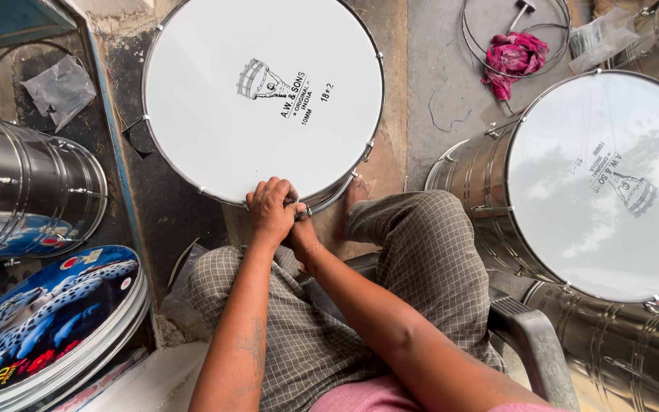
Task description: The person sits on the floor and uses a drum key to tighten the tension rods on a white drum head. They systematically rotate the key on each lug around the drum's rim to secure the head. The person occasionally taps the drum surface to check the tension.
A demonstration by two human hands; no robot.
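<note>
We press both hands, left hand [270, 210] over right hand [300, 230], clenched at chrome rim of round drum [262, 99]; smooth white skin, polished steel shell; what fingers grip, hidden.

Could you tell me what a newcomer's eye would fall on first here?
The big white drum at top centre, with both hands pressed together at its near rim. Next, a second shiny steel drum lying at right, and a stack of leopard-print drumheads at lower left.

Left hand [271, 211] hides the right hand's [300, 229] grip
</note>
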